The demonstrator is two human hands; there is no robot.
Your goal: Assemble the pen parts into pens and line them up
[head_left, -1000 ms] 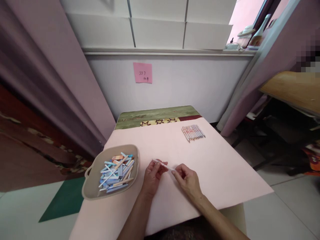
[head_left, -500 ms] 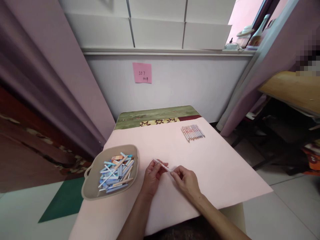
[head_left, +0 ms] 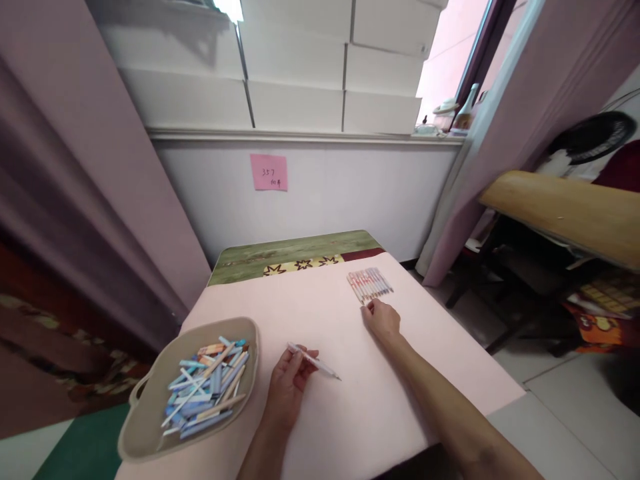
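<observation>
A slim white pen (head_left: 320, 365) is pinched between the thumb and fingers of my left hand (head_left: 289, 387), its tip pointing down to the right. My right hand (head_left: 384, 321) is at the near edge of a row of pens (head_left: 370, 284) lying side by side; its fingers are bent together, and what they hold, if anything, is hidden. Left of my left hand sits a beige basket (head_left: 253, 353) with several blue, white, orange and tan pens and sticks (head_left: 215, 383) in a loose pile.
Pink paper (head_left: 300, 300) covers most of the table, whose green wood-pattern end (head_left: 250, 252) shows at the back. A pink note (head_left: 269, 172) is on the wall behind. Curtains hang on both sides, and a wooden table (head_left: 565, 203) stands at the right.
My right hand has left the pen in my left hand and moved up and right to the pen row. The pen's tip now shows uncovered. The whole view has shifted.
</observation>
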